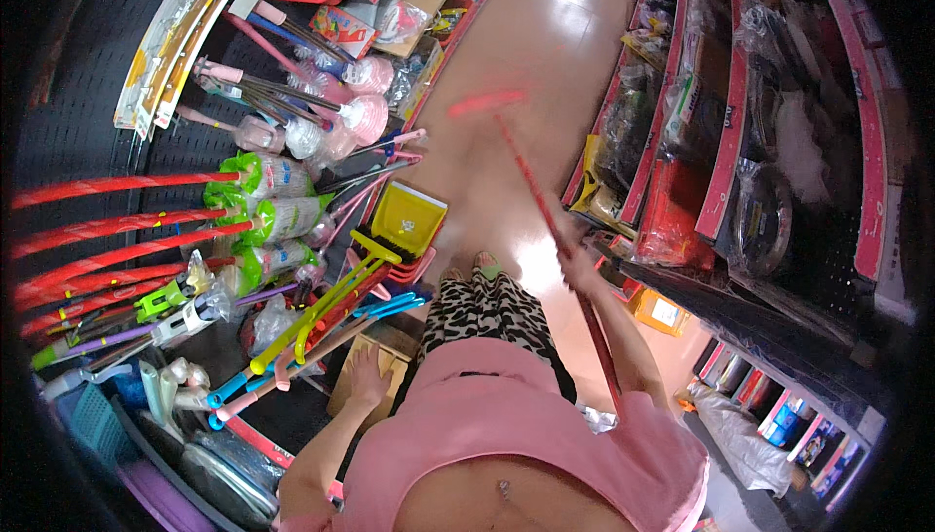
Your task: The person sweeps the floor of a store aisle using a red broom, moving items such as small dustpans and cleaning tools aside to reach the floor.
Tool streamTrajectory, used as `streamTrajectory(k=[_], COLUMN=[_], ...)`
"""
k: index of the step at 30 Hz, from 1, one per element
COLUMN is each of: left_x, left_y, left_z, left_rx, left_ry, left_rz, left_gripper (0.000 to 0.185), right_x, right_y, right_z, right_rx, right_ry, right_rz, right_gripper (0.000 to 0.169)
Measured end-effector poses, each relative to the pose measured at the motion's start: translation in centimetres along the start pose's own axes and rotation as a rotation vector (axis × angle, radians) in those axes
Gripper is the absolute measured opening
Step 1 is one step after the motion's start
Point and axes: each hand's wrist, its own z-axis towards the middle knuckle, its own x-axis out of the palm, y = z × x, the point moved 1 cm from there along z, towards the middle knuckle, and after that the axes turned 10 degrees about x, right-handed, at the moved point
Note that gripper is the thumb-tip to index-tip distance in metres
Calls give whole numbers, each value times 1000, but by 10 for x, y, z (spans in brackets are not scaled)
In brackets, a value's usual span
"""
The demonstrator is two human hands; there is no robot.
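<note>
My right hand (581, 269) is closed around the red handle of a long-handled floor tool (537, 192). Its blurred red head lies over the floor ahead of my feet; whether it is a broom or a mop cannot be told. My left hand (370, 375) rests with fingers spread on a light wooden board or box (394, 346) beside my left leg. Just above that hand, blue-ended and pink-ended handles lean out of the display, along with a yellow dustpan (409, 221) and its yellow-handled brush (376, 247).
Wrapped mop heads with red handles (124, 185) and toilet brushes (365, 119) fill the left rack. Shelves with pink edge strips (723, 166) stand on the right, holding bagged goods. A yellow package (661, 311) lies by the right shelf's end. Tiled floor (504, 42) runs between the shelves.
</note>
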Motion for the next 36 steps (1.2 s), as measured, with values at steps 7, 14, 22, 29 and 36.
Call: streamTrajectory(k=[7, 14, 22, 29, 36], left_x=[51, 49, -8, -9, -4], left_y=[29, 47, 83, 118, 149], left_z=[-27, 9, 83, 99, 141], left_rx=[-372, -338, -311, -348, -381], left_ry=[166, 57, 144, 140, 143], left_rz=[-433, -642, -570, -688, -795], left_gripper=[57, 49, 43, 41, 39], right_x=[91, 110, 62, 8, 18], right_y=[7, 28, 148, 202, 181], right_z=[1, 60, 148, 126, 81], right_rx=[-139, -127, -3, 77, -17], right_ry=[61, 93, 4, -71, 124], right_rz=[-559, -348, 66, 139, -101], right_gripper=[36, 55, 59, 54, 58])
